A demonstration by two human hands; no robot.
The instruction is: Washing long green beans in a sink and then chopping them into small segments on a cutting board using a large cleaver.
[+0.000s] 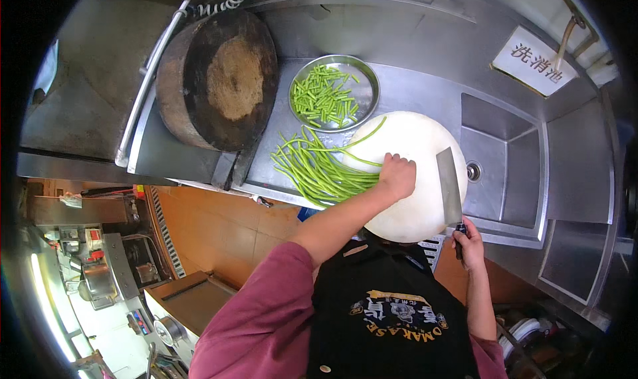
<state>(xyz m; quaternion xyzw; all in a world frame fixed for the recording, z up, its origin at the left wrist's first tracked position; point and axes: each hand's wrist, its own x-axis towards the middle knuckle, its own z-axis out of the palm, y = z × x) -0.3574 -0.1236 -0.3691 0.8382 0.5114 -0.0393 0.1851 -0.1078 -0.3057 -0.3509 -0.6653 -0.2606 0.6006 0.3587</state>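
My left hand (398, 177) is curled over the ends of a bundle of long green beans (319, 167) on a round white cutting board (418, 135). The rest of the bundle trails left off the board onto the steel counter; its ends under my fingers are hidden. In my right hand (468, 247) is the dark handle of a cleaver (449, 184), at the board's right side. Its broad blade lies over the right part of the board, apart from the beans. Behind the bundle stands a round steel tray (370, 92) holding many short cut bean pieces (324, 97).
A thick round wooden chopping block (172, 85) stands tilted on the left of the counter. To the right of the board is a steel sink (521, 179) with a drain. A sign (533, 62) with writing hangs on the back wall. A metal rail (149, 75) runs at left.
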